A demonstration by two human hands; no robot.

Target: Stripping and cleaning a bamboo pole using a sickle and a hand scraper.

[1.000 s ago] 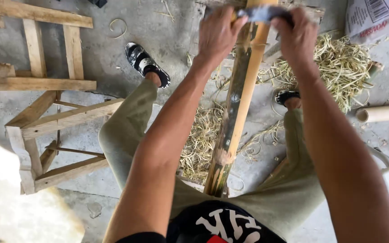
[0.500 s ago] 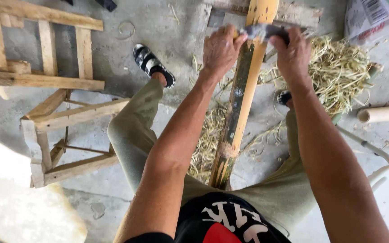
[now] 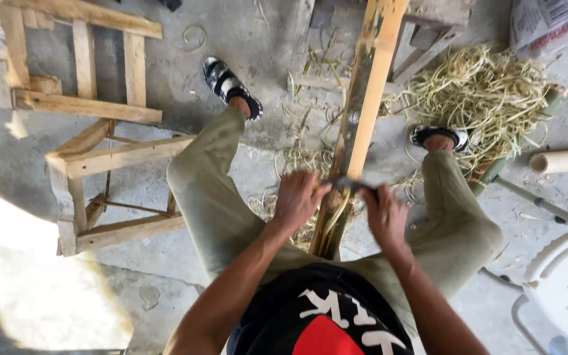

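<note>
Hands (image 3: 340,205) grip blade (image 3: 344,184) (across pole (image 3: 363,98)).

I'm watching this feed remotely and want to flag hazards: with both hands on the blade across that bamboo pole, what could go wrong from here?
1. The blade sits low on the bamboo pole, close to the body; a slip could bring it toward the lap.
2. The left hand and right hand grip right beside the pole, so splinters or the edge could catch fingers.
3. Loose shavings lie around the sandalled right foot; footing may slip.
</note>
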